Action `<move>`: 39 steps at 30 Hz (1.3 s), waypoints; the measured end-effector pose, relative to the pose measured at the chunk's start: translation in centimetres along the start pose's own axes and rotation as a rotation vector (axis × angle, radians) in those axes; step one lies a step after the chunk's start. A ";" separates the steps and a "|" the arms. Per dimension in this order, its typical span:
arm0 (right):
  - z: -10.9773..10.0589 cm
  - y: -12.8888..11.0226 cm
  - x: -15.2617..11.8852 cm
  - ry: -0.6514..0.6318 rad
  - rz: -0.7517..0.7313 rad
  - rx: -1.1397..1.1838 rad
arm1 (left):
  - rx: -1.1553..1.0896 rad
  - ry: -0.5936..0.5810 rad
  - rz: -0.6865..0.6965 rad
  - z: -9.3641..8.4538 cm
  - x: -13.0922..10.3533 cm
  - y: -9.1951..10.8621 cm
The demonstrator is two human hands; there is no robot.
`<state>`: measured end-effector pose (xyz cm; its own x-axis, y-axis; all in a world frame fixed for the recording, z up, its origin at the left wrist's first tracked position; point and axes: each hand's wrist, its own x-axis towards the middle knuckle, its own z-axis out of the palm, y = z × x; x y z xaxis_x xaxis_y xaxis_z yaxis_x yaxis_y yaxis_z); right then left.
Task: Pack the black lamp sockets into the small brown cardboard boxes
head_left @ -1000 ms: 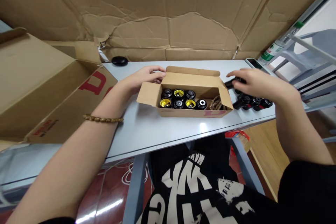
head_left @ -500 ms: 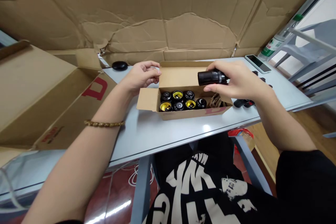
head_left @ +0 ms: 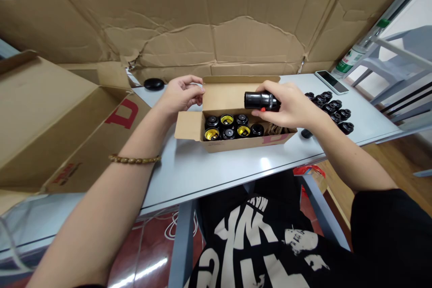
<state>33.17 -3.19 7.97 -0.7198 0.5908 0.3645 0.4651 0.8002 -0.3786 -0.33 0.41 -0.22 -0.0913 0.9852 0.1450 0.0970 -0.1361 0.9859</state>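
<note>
My right hand (head_left: 286, 104) is wrapped round a black flashlight (head_left: 258, 100), held lying sideways above an open cardboard box (head_left: 236, 146). A bit of red shows on the flashlight by my thumb. In the box, several black flashlights (head_left: 228, 133) stand upright in two rows, some with yellow reflectors facing up. Crumpled brown paper (head_left: 274, 129) fills part of the right end. My left hand (head_left: 185, 94) pinches the left edge of the raised box lid (head_left: 232, 94); the fingertips are partly hidden there.
Several more black flashlights (head_left: 332, 110) stand grouped on the table at the right. A phone (head_left: 331, 82) and a plastic bottle (head_left: 351, 58) are behind them. A large open carton (head_left: 101, 144) is on the left, near a black mouse-like object (head_left: 154, 84). Cardboard walls the back.
My right hand has moved left with the flashlight, uncovering more of the flashlights standing on the right. The box has shifted slightly left, my left hand still at its lid.
</note>
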 end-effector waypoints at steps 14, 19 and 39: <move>0.2 0.2 0.3 -0.040 -0.030 0.017 | 0.279 -0.047 -0.060 2.1 -1.2 0.7; 0.4 -0.4 0.6 -0.020 -0.018 0.032 | 0.367 -0.131 -0.035 1.8 -1.3 1.0; -5.7 0.3 -2.0 -0.194 0.470 -0.423 | 0.375 -0.176 -0.014 1.6 -1.5 0.5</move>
<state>37.69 -3.53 12.00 -0.4523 0.8893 0.0673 0.8862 0.4567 -0.0784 1.41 -1.00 -0.06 0.0726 0.9939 0.0831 0.4546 -0.1072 0.8842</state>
